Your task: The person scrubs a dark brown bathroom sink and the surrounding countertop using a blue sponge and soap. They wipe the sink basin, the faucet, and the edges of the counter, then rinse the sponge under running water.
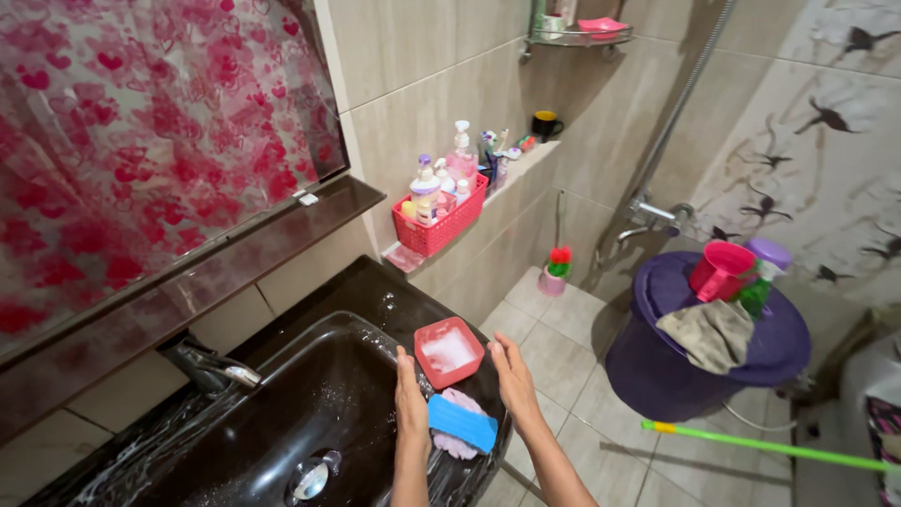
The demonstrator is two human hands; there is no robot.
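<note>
My left hand (410, 396) rests on the rim of the black sink (282, 413), its fingers straight and holding nothing. Beside it lies a blue sponge (462, 422) on a pink cloth (456, 441). My right hand (513, 376) hovers flat just right of them, fingers apart, empty. A red soap dish (449, 351) with white foam sits on the sink edge just beyond both hands. The sink basin is wet with suds, and a chrome tap (211, 364) stands at its left.
A red basket (443, 223) of bottles sits on a tiled ledge. A purple lidded bucket (706, 349) carries a pink scoop, a spray bottle and a rag. A green mop handle (770, 447) lies at the right. A toilet brush (557, 270) stands in the corner.
</note>
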